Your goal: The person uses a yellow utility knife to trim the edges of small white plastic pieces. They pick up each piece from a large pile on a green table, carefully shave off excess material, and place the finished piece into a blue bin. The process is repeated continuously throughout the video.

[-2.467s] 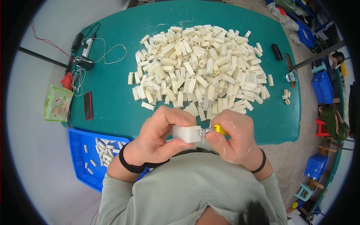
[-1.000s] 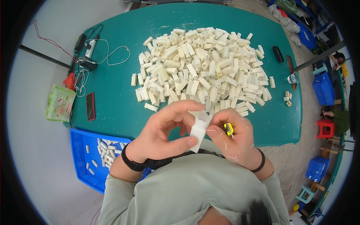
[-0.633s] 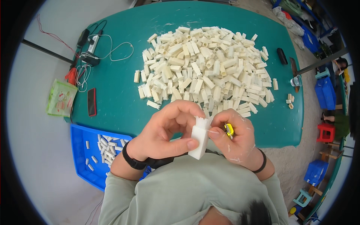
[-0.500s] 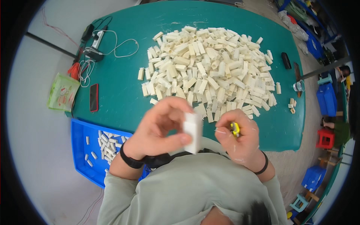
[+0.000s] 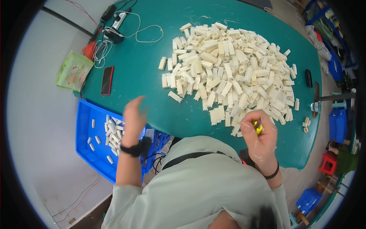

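Note:
My left hand (image 5: 134, 120) is over the right edge of a blue bin (image 5: 85, 152), blurred by motion. Its fingers look apart, and no piece shows in it. Inside the bin lie several small white blocks (image 5: 113, 133), some heaped and some scattered. My right hand (image 5: 261, 135) is closed around a small yellow tool (image 5: 259, 129) with a dark, shiny end; most of it is hidden in the fist. That hand is at the near side of a big pile of cream-white hollow blocks (image 5: 236, 72) on the green table (image 5: 152, 84).
A phone with a red edge (image 5: 107, 81), a green pouch (image 5: 74, 70) and a power strip (image 5: 119, 22) with cables are at the table's left. On its right side sit a black case (image 5: 308, 78), a clear jar (image 5: 315, 107) and a few loose pieces (image 5: 306, 124). A red stool (image 5: 327, 163) stands beyond.
My left hand has moved left to the blue bin, and the white block it held no longer shows in it. The right hand still grips the yellow tool. The view has shifted left.

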Motion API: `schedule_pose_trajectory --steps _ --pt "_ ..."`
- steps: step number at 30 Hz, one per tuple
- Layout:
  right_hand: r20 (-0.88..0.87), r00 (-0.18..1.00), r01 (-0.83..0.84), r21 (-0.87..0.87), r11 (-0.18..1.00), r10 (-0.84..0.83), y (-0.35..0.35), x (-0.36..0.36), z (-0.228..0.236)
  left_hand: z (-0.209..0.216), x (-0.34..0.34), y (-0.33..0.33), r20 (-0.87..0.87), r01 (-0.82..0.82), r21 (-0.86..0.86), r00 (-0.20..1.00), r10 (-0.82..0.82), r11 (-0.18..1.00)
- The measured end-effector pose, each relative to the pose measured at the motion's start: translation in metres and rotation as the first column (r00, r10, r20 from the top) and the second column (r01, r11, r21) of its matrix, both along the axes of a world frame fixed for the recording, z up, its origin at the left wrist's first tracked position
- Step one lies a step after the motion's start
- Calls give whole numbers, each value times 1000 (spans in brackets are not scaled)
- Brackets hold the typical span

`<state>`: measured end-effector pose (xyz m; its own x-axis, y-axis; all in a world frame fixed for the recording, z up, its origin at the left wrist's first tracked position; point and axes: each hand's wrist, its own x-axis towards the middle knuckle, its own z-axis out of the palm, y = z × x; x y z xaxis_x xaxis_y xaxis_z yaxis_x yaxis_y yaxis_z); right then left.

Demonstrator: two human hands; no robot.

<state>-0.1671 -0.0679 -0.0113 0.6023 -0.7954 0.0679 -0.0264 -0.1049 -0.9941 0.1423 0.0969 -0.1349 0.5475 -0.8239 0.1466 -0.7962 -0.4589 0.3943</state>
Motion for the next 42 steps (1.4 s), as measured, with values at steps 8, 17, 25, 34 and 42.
schedule_pose_trajectory --steps 8,17,25,34,42 --pt "-97 991 96 -23 995 -97 -2 -22 1 -63 -35 -77 -89 341 88 939 -333 936" --pt "-147 989 0 86 996 13 7 2 -10 59 -91 -74 -827 151 -374 391 -403 915" --pt "-159 987 -32 -65 997 21 31 14 13 121 -110 -81 -723 119 -685 10 -691 718" --pt "13 997 -70 446 892 72 53 18 44 144 -81 -75 -771 332 -634 -204 -603 699" --pt "19 994 -101 439 893 103 64 40 44 140 -60 -59 -730 331 -674 -163 -664 660"
